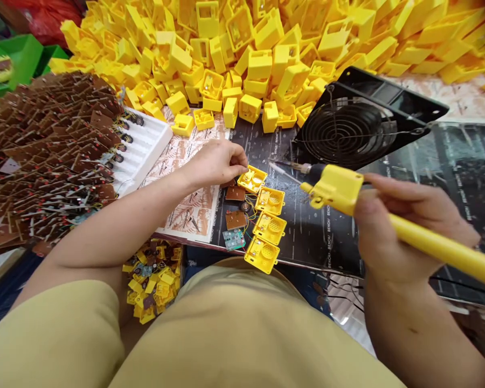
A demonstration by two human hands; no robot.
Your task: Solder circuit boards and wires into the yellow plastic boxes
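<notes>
In my right hand [404, 237] is a yellow soldering gun [339, 188], its thin tip pointing left over the dark mat. My left hand [224, 161] has its fingers pinched together at the left edge of the farthest yellow plastic case [252, 178]; whatever sits between the fingertips is too small to make out. Three more open yellow cases [269, 227] line up toward my body, metal contacts inside them. Beside these lie brown circuit boards [236, 219] with thin wires and a small round speaker, plus a greenish board [234, 240].
A large heap of yellow cases [258, 64] fills the back. At the left, brown boards [48, 145] are piled by a white foam tray [145, 145]. A black fan [343, 129] stands at back right. Below the table edge sits a box of filled yellow cases [157, 285].
</notes>
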